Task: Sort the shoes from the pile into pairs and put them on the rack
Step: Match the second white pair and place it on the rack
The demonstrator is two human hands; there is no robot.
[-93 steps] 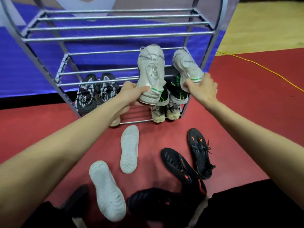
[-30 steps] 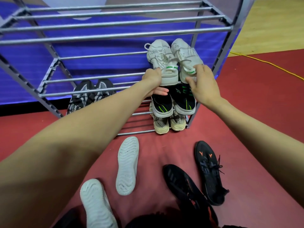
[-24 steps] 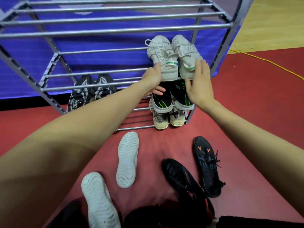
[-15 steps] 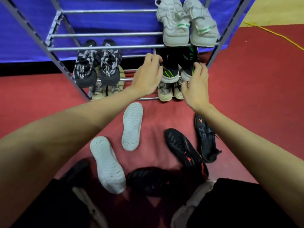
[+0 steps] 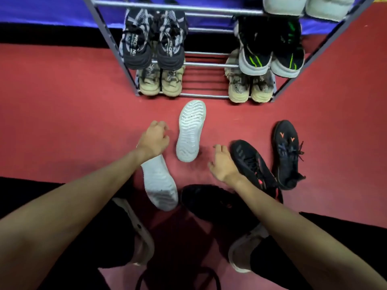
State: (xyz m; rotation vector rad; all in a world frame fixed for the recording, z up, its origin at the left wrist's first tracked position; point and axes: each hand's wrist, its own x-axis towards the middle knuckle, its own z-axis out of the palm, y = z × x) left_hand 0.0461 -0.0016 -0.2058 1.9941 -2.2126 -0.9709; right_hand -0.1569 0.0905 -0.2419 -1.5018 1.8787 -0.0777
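Note:
Two white shoes lie sole-up on the red floor: one (image 5: 191,130) ahead, one (image 5: 160,183) nearer me. My left hand (image 5: 154,138) hovers between them with curled fingers, holding nothing. My right hand (image 5: 222,163) is spread open just right of the far white shoe and beside a black shoe (image 5: 253,164). A second black shoe with orange marks (image 5: 288,151) lies further right, and another black shoe (image 5: 206,203) sits below my right wrist. The metal rack (image 5: 209,64) holds the white pair (image 5: 303,6) at top right.
On the rack stand a black-and-grey pair (image 5: 154,40), a black pair with green stripes (image 5: 271,49), and two beige pairs (image 5: 160,80) (image 5: 249,85) on the bottom shelf. A blue mat (image 5: 41,9) runs behind. My own feet (image 5: 138,233) are at the bottom.
Both hands let go of the white pair on the rack and dropped to the floor shoes. The view tilted down, so the upper shelves left the frame.

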